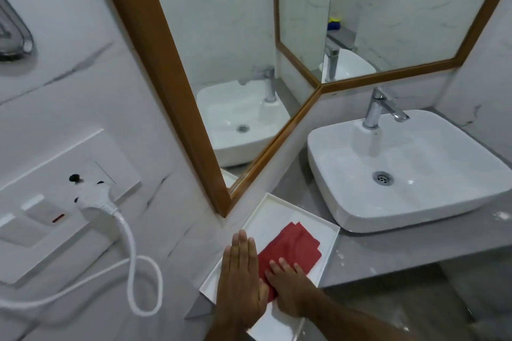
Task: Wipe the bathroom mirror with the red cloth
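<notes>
Two hands, the left hand point(240, 279) and the right hand point(289, 289), over one white tray point(267, 210) holding one red cloth point(293, 246) on a grey counter point(388, 252). One white sink point(432, 188) with one chrome tap point(381, 106) and one drain point(383, 178). Two wood-framed mirrors meet at the corner, the left mirror point(221, 36) and the back mirror point(401, 8). One switch panel point(33, 210) carries one white plug point(94, 198) with one cord point(130, 252).

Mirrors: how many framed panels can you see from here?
2. One wood-framed mirror on the left wall above the tray; a second mirror on the back wall behind the tap. Both run past the frame's top edge.
</notes>
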Available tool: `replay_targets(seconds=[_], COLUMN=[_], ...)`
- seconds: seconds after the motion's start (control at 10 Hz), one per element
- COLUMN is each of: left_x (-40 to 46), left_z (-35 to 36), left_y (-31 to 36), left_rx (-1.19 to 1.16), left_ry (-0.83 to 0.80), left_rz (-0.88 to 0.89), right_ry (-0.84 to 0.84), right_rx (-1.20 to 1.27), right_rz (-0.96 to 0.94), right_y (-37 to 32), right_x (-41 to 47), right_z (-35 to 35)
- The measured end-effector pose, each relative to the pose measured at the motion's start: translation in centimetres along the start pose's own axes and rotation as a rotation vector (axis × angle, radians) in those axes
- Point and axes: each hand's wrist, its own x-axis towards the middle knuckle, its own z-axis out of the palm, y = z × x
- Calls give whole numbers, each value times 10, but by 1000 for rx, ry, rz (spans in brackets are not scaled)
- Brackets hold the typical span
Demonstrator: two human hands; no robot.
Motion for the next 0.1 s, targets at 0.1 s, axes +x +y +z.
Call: replay_targets(seconds=[0.1], left_x=[10], left_z=[1], left_y=[13], left_rx=[-61], left_ry=[125], left_rz=[47], right_ry=[300], right_rx=[152], right_rz=[103], right_y=[2], right_x=[-3], right_z=[-39])
